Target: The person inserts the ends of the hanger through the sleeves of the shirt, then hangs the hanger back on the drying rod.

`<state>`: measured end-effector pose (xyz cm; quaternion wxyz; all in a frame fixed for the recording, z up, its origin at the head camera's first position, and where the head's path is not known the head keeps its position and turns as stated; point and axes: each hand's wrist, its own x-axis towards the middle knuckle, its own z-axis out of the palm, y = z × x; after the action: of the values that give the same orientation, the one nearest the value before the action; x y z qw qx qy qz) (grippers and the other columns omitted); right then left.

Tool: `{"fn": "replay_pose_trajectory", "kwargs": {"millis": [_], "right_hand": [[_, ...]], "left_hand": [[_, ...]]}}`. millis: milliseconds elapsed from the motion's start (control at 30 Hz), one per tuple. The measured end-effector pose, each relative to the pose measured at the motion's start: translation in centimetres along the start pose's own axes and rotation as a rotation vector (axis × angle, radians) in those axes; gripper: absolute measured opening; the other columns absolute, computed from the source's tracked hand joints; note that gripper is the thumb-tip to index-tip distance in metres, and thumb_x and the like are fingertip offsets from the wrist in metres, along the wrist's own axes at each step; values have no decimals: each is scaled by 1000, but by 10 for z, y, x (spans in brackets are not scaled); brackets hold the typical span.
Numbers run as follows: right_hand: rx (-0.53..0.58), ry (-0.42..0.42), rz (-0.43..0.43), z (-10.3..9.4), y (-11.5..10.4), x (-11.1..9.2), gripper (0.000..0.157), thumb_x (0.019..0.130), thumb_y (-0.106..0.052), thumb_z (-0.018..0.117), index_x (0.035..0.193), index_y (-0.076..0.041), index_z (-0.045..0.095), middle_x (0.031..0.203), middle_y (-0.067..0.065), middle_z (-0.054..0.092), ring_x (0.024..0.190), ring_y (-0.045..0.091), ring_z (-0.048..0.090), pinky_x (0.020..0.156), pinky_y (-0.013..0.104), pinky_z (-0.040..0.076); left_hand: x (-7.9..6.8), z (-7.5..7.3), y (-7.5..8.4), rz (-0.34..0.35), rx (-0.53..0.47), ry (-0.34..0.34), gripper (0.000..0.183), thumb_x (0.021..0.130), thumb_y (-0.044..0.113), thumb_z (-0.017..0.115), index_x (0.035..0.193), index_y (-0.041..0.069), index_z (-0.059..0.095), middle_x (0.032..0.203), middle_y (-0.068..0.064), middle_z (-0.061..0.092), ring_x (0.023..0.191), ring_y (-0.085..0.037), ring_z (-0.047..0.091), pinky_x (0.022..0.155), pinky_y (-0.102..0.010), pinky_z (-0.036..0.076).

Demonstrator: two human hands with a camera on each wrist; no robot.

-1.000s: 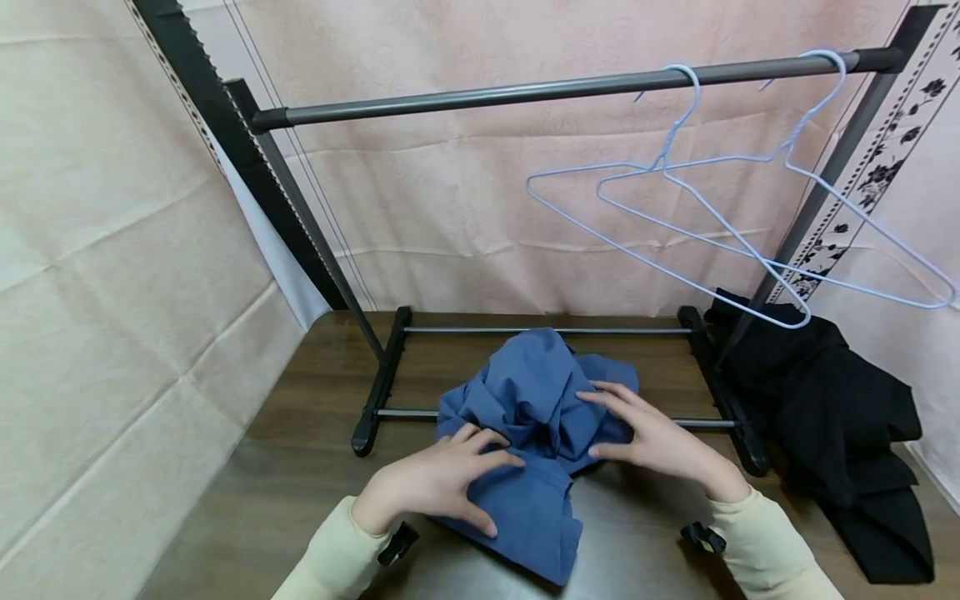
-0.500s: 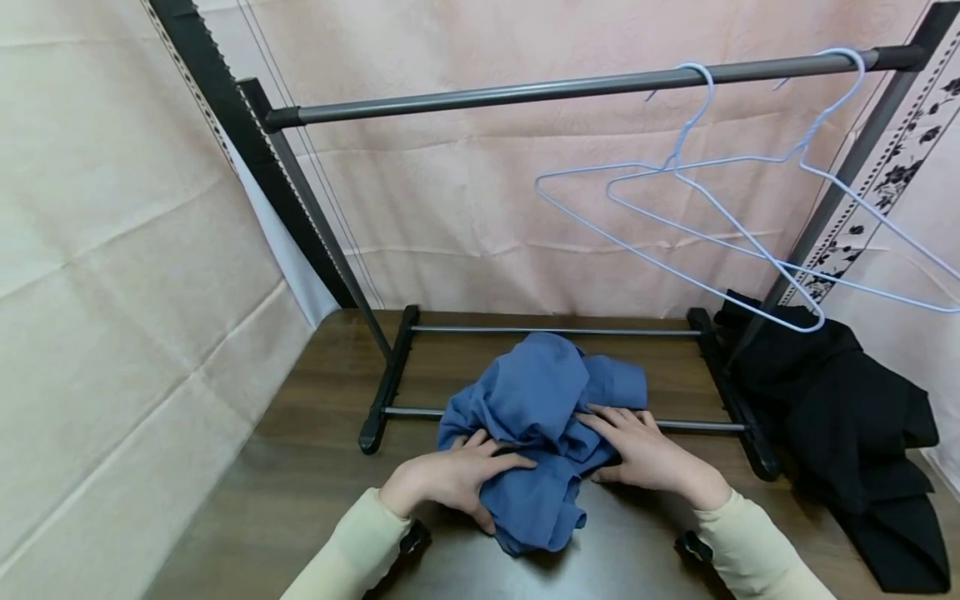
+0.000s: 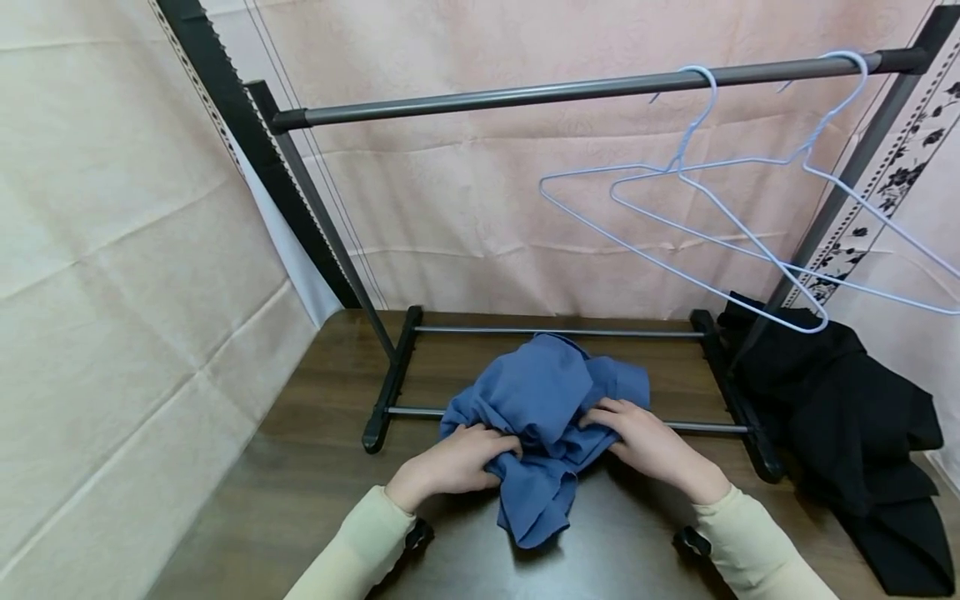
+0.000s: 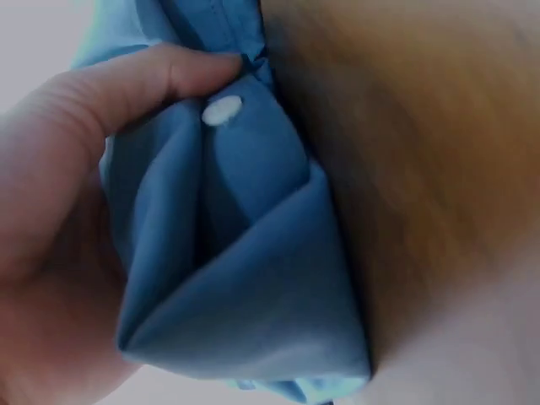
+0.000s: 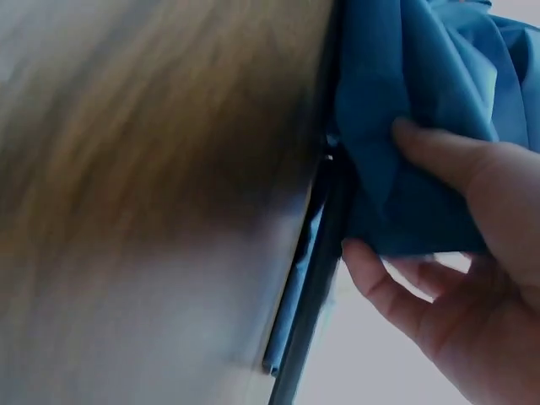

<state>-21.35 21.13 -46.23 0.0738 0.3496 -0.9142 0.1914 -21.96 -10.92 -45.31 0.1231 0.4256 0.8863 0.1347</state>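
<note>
A crumpled blue shirt (image 3: 536,387) lies bunched on the wooden table, over the rack's front bottom bar. My left hand (image 3: 456,462) grips its near left side, fingers curled into the cloth. In the left wrist view the thumb presses the fabric beside a white button (image 4: 223,110). On the right, my right hand (image 3: 647,440) holds the shirt's other side. The right wrist view has that thumb on the blue cloth (image 5: 422,198) and the other fingers at its lower edge, partly behind it. Much of the shirt is hidden in its own folds.
A black clothes rack (image 3: 480,98) stands on the table (image 3: 285,508), its base around the shirt. Two light-blue wire hangers (image 3: 678,167) hang at the right of its rail. Black clothing (image 3: 840,417) lies beyond the right foot. Pale cloth (image 3: 480,217) hangs behind.
Both hands' fingers have gone from spread over the shirt to curled into it. The shirt's near flap has drawn in and narrowed. The view has shifted slightly.
</note>
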Motion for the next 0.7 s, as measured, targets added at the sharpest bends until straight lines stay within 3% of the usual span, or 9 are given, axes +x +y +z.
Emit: {"fn": "replay_pose_trajectory", "kwargs": {"millis": [100, 200, 333, 433, 567, 700], "right_hand": [[61, -8, 24, -8, 1, -4, 38, 88, 5, 69, 118, -19, 69, 118, -2, 65, 104, 17, 62, 84, 41, 54], [116, 10, 77, -19, 2, -9, 37, 91, 2, 67, 120, -20, 68, 120, -2, 67, 107, 17, 63, 86, 43, 54], [148, 85, 131, -40, 5, -17, 39, 92, 6, 64, 121, -20, 66, 123, 2, 67, 112, 22, 63, 87, 47, 53], [113, 191, 134, -58, 8, -23, 43, 90, 12, 62, 121, -19, 65, 123, 3, 66, 104, 18, 62, 82, 39, 52], [56, 383, 118, -83, 7, -32, 50, 86, 19, 59, 121, -16, 64, 119, 2, 64, 87, 9, 53, 71, 21, 42], [27, 563, 94, -103, 3, -41, 54, 82, 25, 54, 121, -10, 67, 115, 5, 64, 82, 6, 45, 68, 16, 32]], "left_hand": [[-1, -4, -6, 38, -29, 18, 30, 89, 6, 72, 111, 26, 65, 100, 8, 65, 80, -8, 52, 75, -26, 43], [-4, -9, -13, 50, -70, 19, 28, 89, 3, 68, 108, 24, 64, 89, 9, 58, 73, -8, 49, 69, -23, 41], [-12, -20, -22, 19, -90, 41, 34, 90, -1, 62, 116, 21, 65, 94, 8, 59, 77, -9, 50, 70, -25, 41], [-22, -31, -30, 3, -95, 101, 39, 88, -5, 58, 118, 19, 65, 103, 7, 60, 82, -11, 51, 71, -26, 44], [-37, -50, -38, -19, -69, 242, 42, 81, -10, 58, 111, 19, 64, 105, 5, 61, 84, -13, 53, 72, -29, 47], [-54, -72, -46, -89, -37, 380, 47, 77, -12, 58, 112, 18, 64, 114, 2, 64, 90, -15, 56, 77, -34, 48]]}}
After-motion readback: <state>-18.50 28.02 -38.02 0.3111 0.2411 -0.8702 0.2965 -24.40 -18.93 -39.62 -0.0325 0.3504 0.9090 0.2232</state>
